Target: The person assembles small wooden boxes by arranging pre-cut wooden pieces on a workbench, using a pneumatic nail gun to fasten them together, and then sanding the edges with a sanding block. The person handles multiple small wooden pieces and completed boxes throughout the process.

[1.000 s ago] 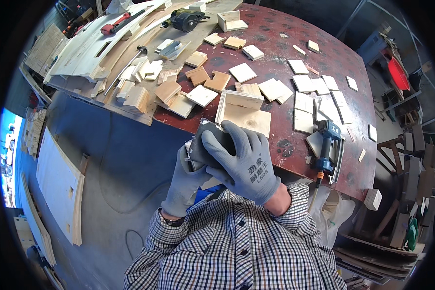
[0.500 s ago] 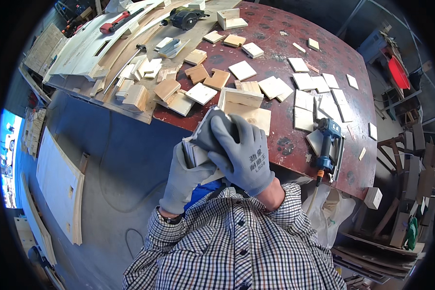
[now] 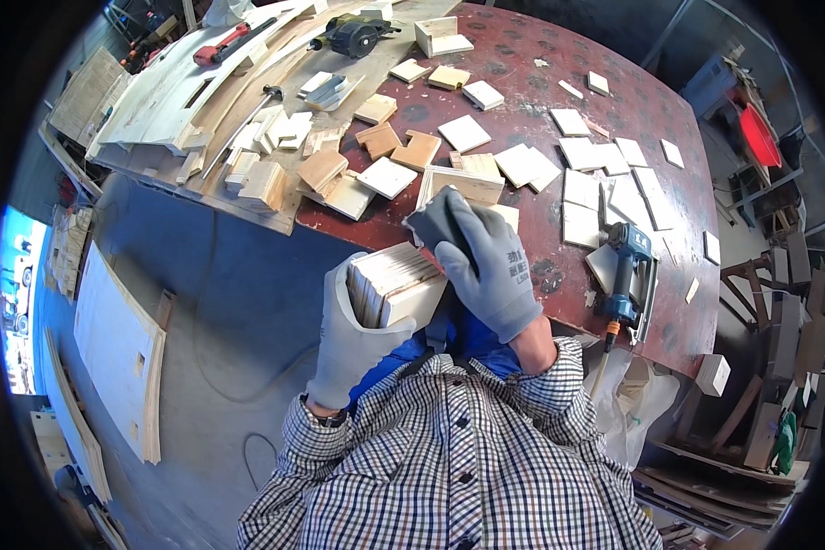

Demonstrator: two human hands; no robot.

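Both of my hands wear grey gloves. My left hand (image 3: 346, 339) is closed round a stack of small square plywood pieces (image 3: 396, 282), held just off the table's front edge with the layered edges facing up. In my right hand (image 3: 495, 280) is a dark grey sheet of sandpaper (image 3: 442, 223), folded or wrapped over a block; which of the two I cannot tell. The sandpaper is to the upper right of the stack and apart from it. Behind it on the table stands an L-shaped joined wooden piece (image 3: 465, 186), partly hidden by my right hand.
A dark red table (image 3: 545, 266) carries many loose wooden squares (image 3: 465, 134). A blue nail gun (image 3: 624, 275) with its hose lies at the right front. At the back left are a circular saw (image 3: 353, 37), a hammer (image 3: 272, 93) and a red tool (image 3: 220, 50) on boards.
My right hand has lifted the sandpaper off the stack and moved right, uncovering the wooden edges. My left hand still holds the stack in nearly the same place.
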